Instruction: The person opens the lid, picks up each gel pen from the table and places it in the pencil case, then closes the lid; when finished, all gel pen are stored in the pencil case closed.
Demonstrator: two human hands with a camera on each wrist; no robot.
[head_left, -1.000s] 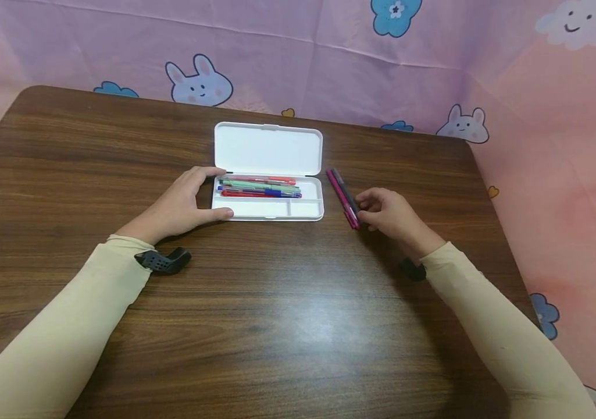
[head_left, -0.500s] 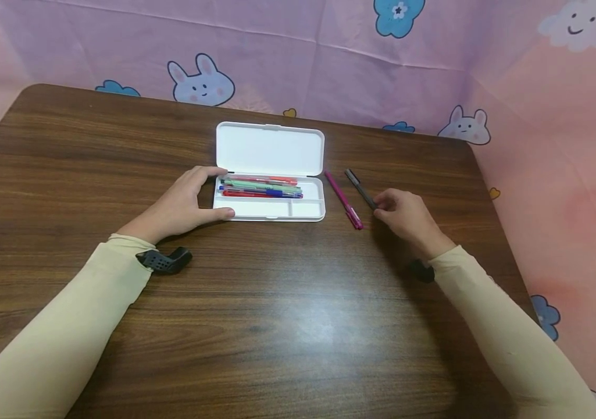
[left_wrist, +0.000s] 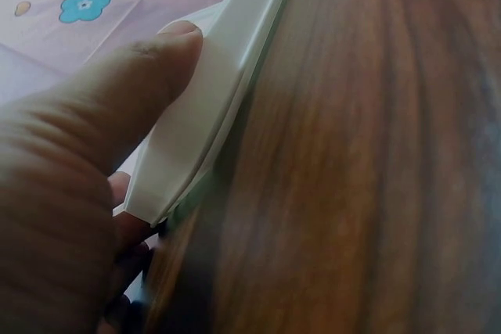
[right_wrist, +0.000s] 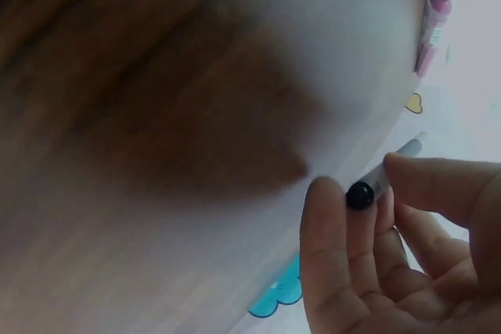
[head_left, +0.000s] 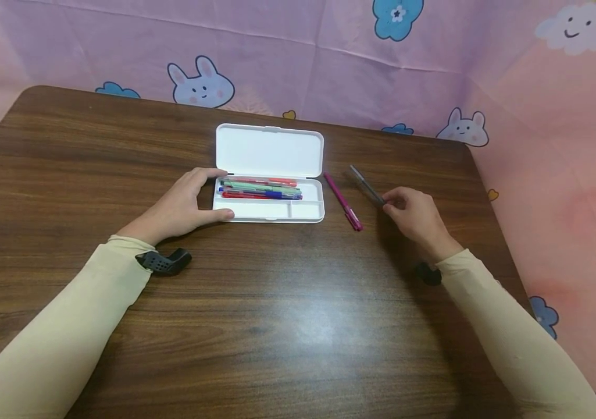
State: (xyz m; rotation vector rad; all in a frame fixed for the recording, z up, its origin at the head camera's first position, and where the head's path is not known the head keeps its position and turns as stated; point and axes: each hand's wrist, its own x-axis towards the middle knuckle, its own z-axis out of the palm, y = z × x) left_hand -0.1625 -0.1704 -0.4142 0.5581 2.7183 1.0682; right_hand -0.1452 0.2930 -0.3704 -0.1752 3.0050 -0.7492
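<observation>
A white pencil case [head_left: 256,208] lies with its lid [head_left: 269,152] folded back, several coloured pens [head_left: 261,188] in its long compartment. My left hand [head_left: 177,203] holds the case by its left end. In the left wrist view the thumb [left_wrist: 168,56] presses on the case's edge, with other fingertips partly hidden beyond it. Between thumb and fingers, my right hand [head_left: 417,216] pinches one end of a slim grey pen [head_left: 366,184]. Its black end [right_wrist: 360,195] faces the right wrist camera. A magenta pen [head_left: 342,201] lies on the table between the case and that hand.
The brown wood-grain table [head_left: 256,326] has its far edge against a lilac cloth [head_left: 282,52] printed with rabbits and flowers. Pink cloth [head_left: 564,192] hangs along the right side. A black wrist device [head_left: 164,261] sits on the left sleeve.
My right hand has drawn the grey pen rightward, away from the magenta pen it lay beside. The left hand and the case have stayed in place.
</observation>
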